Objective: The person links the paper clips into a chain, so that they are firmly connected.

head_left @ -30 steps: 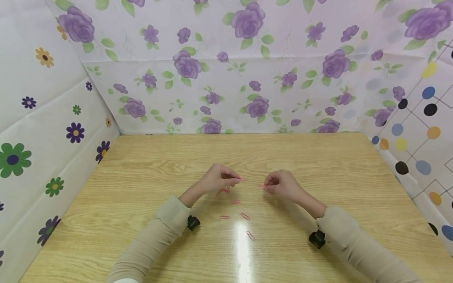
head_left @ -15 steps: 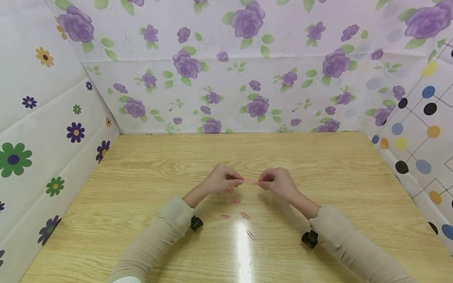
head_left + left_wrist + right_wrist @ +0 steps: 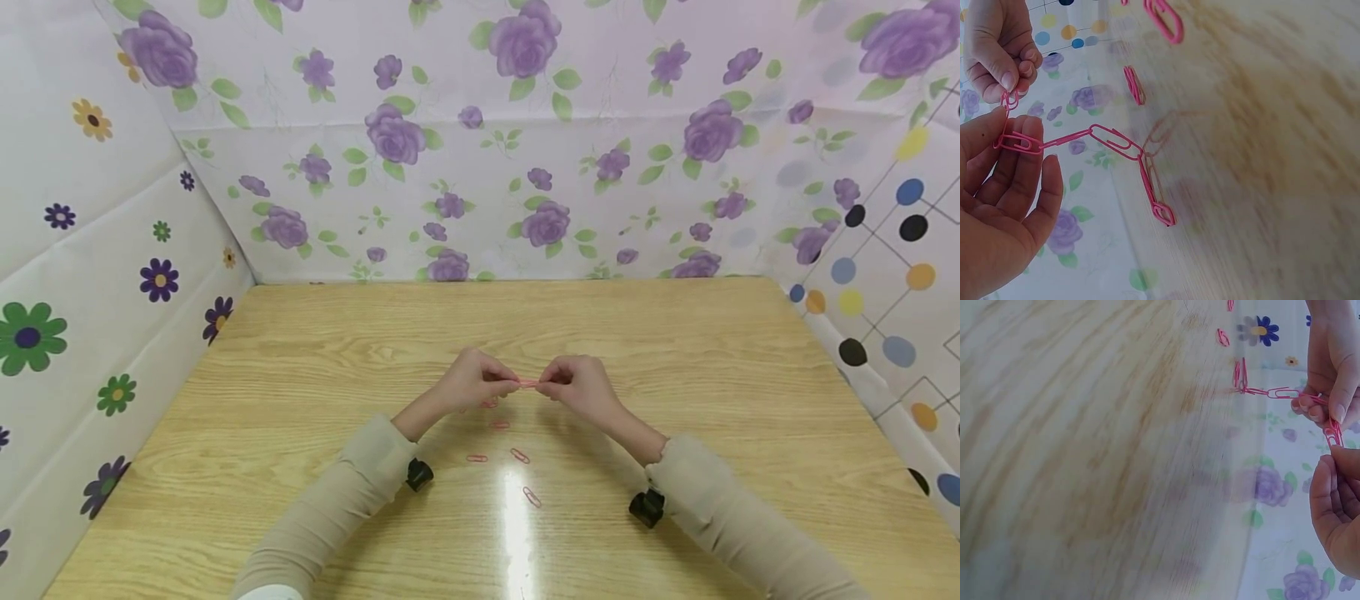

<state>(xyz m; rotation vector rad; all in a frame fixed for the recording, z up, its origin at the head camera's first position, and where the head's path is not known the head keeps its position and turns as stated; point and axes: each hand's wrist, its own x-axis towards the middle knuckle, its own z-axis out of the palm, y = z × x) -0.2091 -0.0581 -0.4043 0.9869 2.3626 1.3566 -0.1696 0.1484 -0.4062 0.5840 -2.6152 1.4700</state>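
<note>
Pink oval-looped paperclip chain (image 3: 1092,130), perhaps plastic-coated, in left hand (image 3: 1004,212)

A bench (image 3: 675,333) with a pale yellow wood grain was set across the scene. Its far edge was bordered by a white far cloth (image 3: 480,175), printed with purple roses (image 3: 525,37) and green leaves (image 3: 567,79) and crossed by a horizontal crease (image 3: 330,127). On the left, a white left cloth (image 3: 97,258) was patterned with green, purple and orange flowers (image 3: 27,337). On the right, a white right cloth (image 3: 885,258) was covered in black, blue, yellow and orange dots (image 3: 921,276), joined by thin lines. A bright streak of light (image 3: 516,533) was reflected in the near middle of the bench.
</note>
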